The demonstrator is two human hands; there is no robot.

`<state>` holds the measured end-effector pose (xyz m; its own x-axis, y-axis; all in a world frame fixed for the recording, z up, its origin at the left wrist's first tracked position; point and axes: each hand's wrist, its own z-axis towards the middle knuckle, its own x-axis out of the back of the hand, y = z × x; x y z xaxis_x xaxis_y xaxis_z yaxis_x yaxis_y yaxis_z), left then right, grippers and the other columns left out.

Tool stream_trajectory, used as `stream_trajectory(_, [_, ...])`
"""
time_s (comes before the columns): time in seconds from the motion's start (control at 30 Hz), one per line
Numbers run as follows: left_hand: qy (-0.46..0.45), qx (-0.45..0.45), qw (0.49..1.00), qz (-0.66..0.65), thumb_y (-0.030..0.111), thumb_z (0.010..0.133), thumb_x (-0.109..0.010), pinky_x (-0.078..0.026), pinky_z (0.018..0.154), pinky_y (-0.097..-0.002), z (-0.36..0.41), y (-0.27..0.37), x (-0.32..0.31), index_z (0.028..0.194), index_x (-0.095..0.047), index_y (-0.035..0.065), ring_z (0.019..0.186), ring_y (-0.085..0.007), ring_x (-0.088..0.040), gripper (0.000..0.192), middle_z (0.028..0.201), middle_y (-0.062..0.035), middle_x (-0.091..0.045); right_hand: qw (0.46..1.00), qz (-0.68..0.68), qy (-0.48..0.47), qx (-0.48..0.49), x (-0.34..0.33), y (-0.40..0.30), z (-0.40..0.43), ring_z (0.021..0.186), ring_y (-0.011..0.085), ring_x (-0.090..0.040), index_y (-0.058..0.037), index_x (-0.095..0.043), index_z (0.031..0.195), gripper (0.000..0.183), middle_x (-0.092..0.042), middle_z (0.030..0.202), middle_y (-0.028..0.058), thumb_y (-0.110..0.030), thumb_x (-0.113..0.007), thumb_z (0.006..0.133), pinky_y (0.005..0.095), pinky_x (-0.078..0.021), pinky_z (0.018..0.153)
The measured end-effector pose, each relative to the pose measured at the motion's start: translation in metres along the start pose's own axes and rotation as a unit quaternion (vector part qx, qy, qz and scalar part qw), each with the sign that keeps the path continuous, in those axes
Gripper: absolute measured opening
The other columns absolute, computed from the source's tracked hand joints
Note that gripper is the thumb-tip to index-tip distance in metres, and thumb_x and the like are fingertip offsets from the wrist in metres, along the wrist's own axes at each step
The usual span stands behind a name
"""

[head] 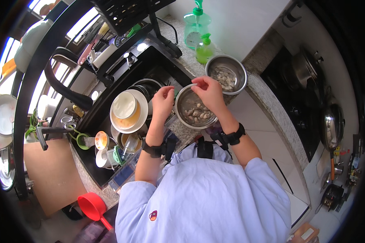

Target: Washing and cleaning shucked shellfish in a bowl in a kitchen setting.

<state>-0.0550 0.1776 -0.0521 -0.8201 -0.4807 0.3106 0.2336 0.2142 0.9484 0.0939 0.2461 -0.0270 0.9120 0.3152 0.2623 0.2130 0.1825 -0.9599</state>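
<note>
A steel bowl [182,113] stands on the counter edge in front of me, with cloudy water and small pale and brown lumps [199,113] that look like shellfish meat. My right hand [211,92] is over the bowl's right side, thumb and fingertips brought together near the far rim. Left of the bowl, my left hand [163,103] is raised at the sink side with its fingers curled. Whether either hand pinches something small cannot be made out. Beyond my right hand, a second steel bowl [242,73] contains greyish-white pieces [223,77] of similar food.
The black sink [170,65] at left contains stacked white bowls [124,104], cups and a green-handled strainer [82,141]. Green pump bottles [197,29] stand behind the bowls. A black faucet [68,91] arches over the sink. A red dipper [92,206] is at lower left, a cooktop [292,100] at right.
</note>
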Motion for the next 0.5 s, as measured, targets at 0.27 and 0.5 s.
stream_trajectory(0.27, [0.056,0.06,0.997,-0.016,0.018,0.078,-0.054,-0.045,0.067,-0.0258,0.006,-0.029,0.037,0.091,-0.06,0.0,0.073,-0.0143,-0.059,0.023,0.081,-0.0093,-0.063,0.979,-0.159,-0.107,0.072,-0.065,0.032,0.045,0.068,0.0241,-0.058,-0.0089,-0.062,0.086,0.022,-0.06,0.072,0.0105,-0.011,-0.061,0.065,0.0323,-0.0462,0.063])
stream_trajectory(0.5, [0.053,0.062,0.996,-0.022,0.019,0.078,-0.054,-0.045,0.066,-0.0259,0.008,-0.048,0.043,0.091,-0.061,0.0,0.073,-0.0142,-0.059,0.024,0.079,-0.0087,-0.063,0.974,-0.174,-0.139,0.035,-0.065,0.03,0.049,0.071,0.0286,-0.059,-0.0059,-0.063,0.079,0.016,-0.061,0.073,0.0135,-0.017,-0.059,0.068,0.0347,-0.0468,0.065])
